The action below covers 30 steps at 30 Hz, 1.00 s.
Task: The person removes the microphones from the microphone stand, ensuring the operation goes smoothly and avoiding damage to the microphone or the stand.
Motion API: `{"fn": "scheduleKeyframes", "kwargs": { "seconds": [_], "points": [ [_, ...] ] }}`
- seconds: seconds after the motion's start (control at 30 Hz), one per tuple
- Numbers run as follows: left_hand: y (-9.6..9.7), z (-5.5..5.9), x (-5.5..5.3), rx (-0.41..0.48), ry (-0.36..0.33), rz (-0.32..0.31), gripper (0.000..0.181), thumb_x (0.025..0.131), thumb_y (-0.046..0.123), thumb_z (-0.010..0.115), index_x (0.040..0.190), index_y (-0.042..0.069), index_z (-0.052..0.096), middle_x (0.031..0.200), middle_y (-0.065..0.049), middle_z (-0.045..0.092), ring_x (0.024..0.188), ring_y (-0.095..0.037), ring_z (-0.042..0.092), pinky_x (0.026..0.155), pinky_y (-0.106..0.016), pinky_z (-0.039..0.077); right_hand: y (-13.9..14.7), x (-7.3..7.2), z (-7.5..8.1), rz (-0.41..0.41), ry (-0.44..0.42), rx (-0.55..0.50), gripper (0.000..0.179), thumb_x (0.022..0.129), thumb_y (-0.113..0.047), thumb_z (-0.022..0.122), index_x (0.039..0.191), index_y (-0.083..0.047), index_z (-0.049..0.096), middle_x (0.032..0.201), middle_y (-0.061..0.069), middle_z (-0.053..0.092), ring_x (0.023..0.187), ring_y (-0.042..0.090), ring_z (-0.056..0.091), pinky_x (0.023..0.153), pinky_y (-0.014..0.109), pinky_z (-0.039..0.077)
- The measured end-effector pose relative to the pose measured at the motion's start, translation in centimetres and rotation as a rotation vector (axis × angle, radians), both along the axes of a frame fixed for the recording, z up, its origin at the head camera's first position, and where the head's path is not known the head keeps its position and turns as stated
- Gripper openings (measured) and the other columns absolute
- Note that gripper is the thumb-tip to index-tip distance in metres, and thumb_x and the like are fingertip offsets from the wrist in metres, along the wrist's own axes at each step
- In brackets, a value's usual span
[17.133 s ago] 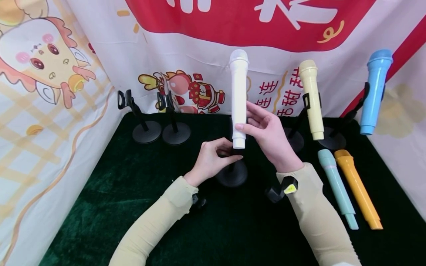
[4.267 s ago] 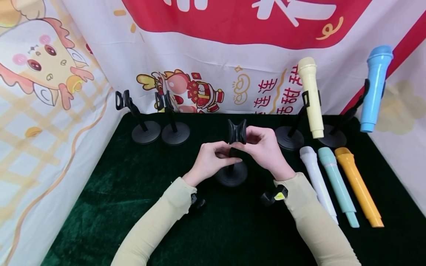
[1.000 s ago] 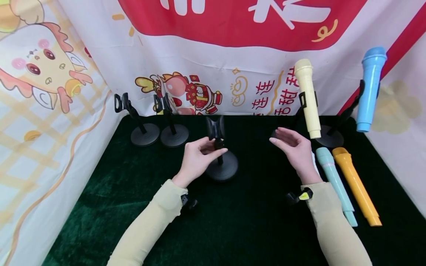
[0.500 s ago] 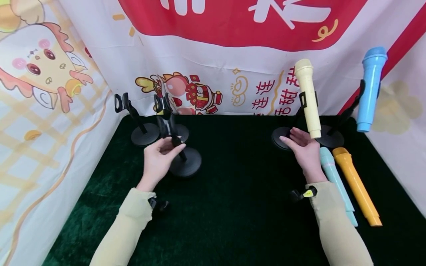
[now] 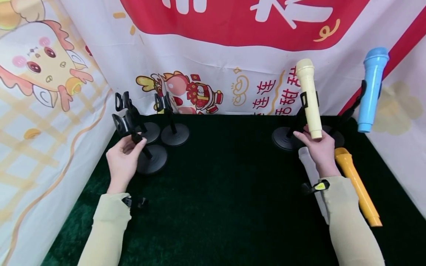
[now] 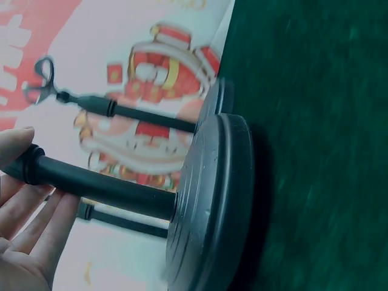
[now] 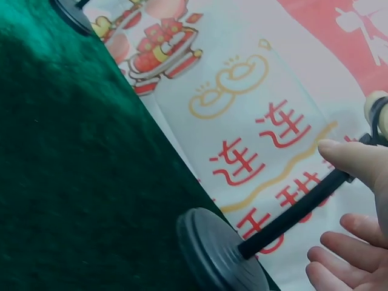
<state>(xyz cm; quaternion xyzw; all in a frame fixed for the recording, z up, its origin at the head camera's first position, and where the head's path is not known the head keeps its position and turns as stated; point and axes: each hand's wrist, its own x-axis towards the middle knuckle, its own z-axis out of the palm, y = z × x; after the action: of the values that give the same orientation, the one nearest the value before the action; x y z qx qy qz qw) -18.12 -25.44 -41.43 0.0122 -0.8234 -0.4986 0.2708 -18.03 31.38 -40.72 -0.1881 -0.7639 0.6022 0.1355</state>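
Note:
My left hand (image 5: 122, 162) grips the upper pole of a black microphone stand (image 5: 154, 159) at the left of the cloth, its cradle holding no microphone. The left wrist view shows thumb and fingers at the collar of the pole (image 6: 109, 189), above the round base. At the right, my right hand (image 5: 320, 153) is beside another stand (image 5: 282, 137), whose clip bears a cream microphone (image 5: 309, 98). In the right wrist view the thumb lies close to the top of that pole (image 7: 291, 217), while the fingers are spread. A white microphone (image 5: 309, 166) lies partly under the right wrist.
Two more stands without microphones, one at the far left (image 5: 124, 101) and one beside it (image 5: 175, 134), stand at the back. A blue microphone (image 5: 373, 88) sits on a stand at the right. An orange microphone (image 5: 361, 190) lies on the green cloth (image 5: 216, 207).
The white microphone has come off its stand and lies on the cloth. My left hand has carried that stand leftward. My right hand has moved right, toward the cream microphone's stand.

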Motion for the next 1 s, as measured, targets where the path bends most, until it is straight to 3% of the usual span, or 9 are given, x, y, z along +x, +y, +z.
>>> {"fn": "scheduleKeyframes", "kwargs": {
  "seconds": [0.07,0.2,0.3,0.43,0.77,1.0],
  "points": [
    [-0.9,0.1,0.0,-0.001,-0.001,0.028,0.037,0.092,0.038,0.077,0.119,0.013,0.076,0.111,0.0,0.075,0.095,-0.008,0.07,0.083,-0.017,0.055,0.4,-0.3,0.1,-0.009,-0.008,0.043,0.069,0.082,-0.041,0.086,0.137,-0.008,0.061,0.125,0.0,0.064,0.116,0.009,0.06,0.103,0.023,0.045],
    [-2.6,0.5,0.1,-0.022,-0.046,0.081,0.04,0.092,0.04,0.076,0.121,0.013,0.075,0.113,-0.003,0.074,0.098,-0.006,0.069,0.085,-0.017,0.054,1.3,-0.9,0.3,-0.002,0.012,0.068,0.059,0.081,-0.047,0.085,0.124,-0.01,0.067,0.106,-0.006,0.068,0.107,0.011,0.054,0.091,0.025,0.042],
    [-3.9,0.6,0.0,-0.027,-0.083,0.108,0.04,0.094,0.04,0.074,0.124,0.013,0.074,0.116,-0.005,0.073,0.1,-0.005,0.068,0.087,-0.018,0.053,1.8,-1.3,0.4,0.017,0.056,0.036,0.057,0.081,-0.043,0.086,0.122,-0.009,0.068,0.101,-0.006,0.069,0.103,0.013,0.049,0.084,0.027,0.036],
    [-5.1,0.6,0.0,-0.013,-0.073,0.113,0.037,0.095,0.036,0.074,0.123,0.012,0.073,0.115,-0.007,0.074,0.101,-0.005,0.068,0.089,-0.019,0.053,2.1,-1.8,0.4,0.036,0.098,0.009,0.056,0.08,-0.039,0.088,0.122,-0.008,0.07,0.099,-0.005,0.066,0.097,0.013,0.043,0.077,0.027,0.031],
    [-6.2,0.4,0.1,0.038,-0.055,0.151,0.038,0.096,0.034,0.073,0.124,0.009,0.073,0.113,-0.005,0.074,0.099,-0.003,0.068,0.092,-0.019,0.052,1.8,-2.4,0.6,0.042,0.101,0.009,0.051,0.08,-0.039,0.089,0.116,-0.009,0.072,0.097,-0.011,0.07,0.099,0.011,0.05,0.082,0.02,0.037],
    [-6.3,0.3,-0.2,0.038,-0.057,0.171,0.039,0.096,0.033,0.073,0.127,0.01,0.072,0.115,-0.006,0.073,0.1,-0.004,0.068,0.092,-0.02,0.053,2.0,-3.1,0.8,0.059,0.154,-0.115,0.049,0.077,-0.031,0.092,0.114,-0.006,0.073,0.1,-0.006,0.074,0.107,0.012,0.056,0.086,0.017,0.042]
  ]
}}
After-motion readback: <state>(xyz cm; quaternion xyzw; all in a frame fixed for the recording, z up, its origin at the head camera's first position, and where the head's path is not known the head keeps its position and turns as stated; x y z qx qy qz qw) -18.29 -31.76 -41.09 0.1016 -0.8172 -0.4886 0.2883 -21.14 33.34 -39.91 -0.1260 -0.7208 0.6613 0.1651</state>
